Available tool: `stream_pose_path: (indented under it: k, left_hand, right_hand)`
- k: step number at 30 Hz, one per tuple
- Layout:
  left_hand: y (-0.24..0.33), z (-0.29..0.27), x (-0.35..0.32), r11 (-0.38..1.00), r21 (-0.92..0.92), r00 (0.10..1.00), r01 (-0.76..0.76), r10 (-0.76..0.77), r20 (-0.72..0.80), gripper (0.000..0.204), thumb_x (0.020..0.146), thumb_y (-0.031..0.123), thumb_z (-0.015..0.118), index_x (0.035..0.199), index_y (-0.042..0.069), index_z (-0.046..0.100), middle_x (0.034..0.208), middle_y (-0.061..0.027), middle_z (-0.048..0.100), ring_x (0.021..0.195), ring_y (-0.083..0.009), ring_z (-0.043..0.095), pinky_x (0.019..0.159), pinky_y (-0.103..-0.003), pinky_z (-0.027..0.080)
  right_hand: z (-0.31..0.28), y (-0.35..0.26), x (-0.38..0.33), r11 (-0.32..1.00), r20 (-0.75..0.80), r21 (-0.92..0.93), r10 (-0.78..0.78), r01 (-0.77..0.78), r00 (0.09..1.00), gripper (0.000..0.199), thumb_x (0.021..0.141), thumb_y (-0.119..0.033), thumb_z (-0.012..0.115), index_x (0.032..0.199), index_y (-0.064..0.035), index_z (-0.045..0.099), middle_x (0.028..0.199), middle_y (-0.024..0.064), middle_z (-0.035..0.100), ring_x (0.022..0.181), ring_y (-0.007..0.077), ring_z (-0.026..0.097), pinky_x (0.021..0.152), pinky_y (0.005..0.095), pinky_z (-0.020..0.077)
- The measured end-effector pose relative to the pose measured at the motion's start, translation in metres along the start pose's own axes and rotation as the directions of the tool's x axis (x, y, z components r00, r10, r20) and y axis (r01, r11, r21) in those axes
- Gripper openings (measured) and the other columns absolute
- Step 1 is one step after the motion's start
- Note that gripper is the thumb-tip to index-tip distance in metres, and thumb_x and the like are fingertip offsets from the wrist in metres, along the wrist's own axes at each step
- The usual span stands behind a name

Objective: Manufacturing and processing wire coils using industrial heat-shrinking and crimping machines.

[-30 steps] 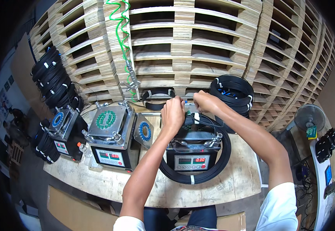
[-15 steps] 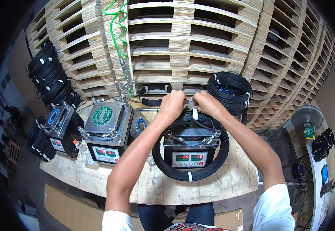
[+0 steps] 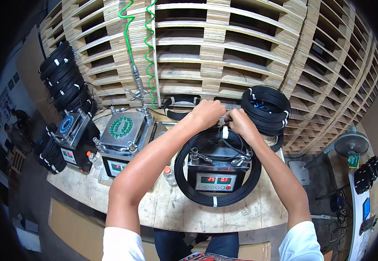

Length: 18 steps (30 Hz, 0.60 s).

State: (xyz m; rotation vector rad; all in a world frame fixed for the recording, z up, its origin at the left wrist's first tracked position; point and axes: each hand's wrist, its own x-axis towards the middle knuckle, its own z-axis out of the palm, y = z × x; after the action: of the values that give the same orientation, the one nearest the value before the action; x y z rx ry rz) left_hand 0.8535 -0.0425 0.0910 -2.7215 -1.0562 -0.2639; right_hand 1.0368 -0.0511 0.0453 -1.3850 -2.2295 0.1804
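Observation:
A coil of black cable (image 3: 188,191) with white ties lies around a boxy machine (image 3: 197,167) that has a red-lit display on its front and a metal plate with corner posts on top. Over the machine's far edge, my left hand (image 3: 209,114) is closed, its back toward me and its fingertips hidden. Close beside it my right hand (image 3: 241,124) has its fingers curled in a pinch. What either hand grips is too small or covered to make out. A white tie (image 3: 225,132) bundles cable strands just below my right hand, and loose strands loop over the plate.
Left of my forearm stands a similar machine with a ring of green connectors (image 3: 121,127); farther left, another holds a blue ring (image 3: 66,124). Small orange-capped bottles (image 3: 169,175) stand between machines. Stacked cable coils (image 3: 266,111) sit back right. Wooden pallets (image 3: 215,54) rise behind the table.
The whole view has shifted a little. My left hand has moved right and turned inward, closer to my right hand. The reading on the near machine's display has changed.

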Motion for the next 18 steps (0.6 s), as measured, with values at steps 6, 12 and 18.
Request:
stream_pose_path:
  k: [6,12,18]
  left_hand:
    - [0.008,-0.002,0.005,0.996,0.082,0.999,-0.035,0.035,-0.007,0.007,0.078,0.007,0.070,0.083,0.006,0.075,0.082,-0.0168,0.073,0.080,-0.0340,0.073,0.068,-0.043,0.059]
    - [0.010,0.007,0.009,0.994,0.086,0.997,-0.069,0.066,0.034,0.014,0.080,0.005,0.066,0.087,0.011,0.077,0.086,-0.0162,0.074,0.081,-0.0342,0.073,0.068,-0.044,0.059]
    - [0.016,0.010,0.018,0.999,-0.027,0.997,-0.044,0.046,0.064,0.016,0.082,0.004,0.063,0.089,0.009,0.077,0.088,-0.0189,0.073,0.083,-0.0371,0.073,0.071,-0.045,0.060]
  right_hand:
    - [-0.002,-0.005,-0.002,0.997,-0.006,0.055,0.054,-0.054,0.999,0.019,0.072,0.009,0.068,0.090,0.0058,0.073,0.088,0.0280,0.068,0.086,0.0402,0.070,0.077,0.0444,0.0556]
    - [-0.001,-0.012,-0.002,0.999,-0.031,0.021,0.035,-0.034,0.999,0.020,0.069,0.011,0.064,0.086,0.0063,0.073,0.088,0.0295,0.067,0.087,0.0425,0.069,0.078,0.0463,0.0552]
    - [-0.002,0.000,-0.002,0.999,-0.052,0.034,0.027,-0.025,0.998,0.022,0.069,0.013,0.058,0.085,0.0072,0.072,0.088,0.0309,0.066,0.089,0.0451,0.067,0.078,0.0488,0.0550]
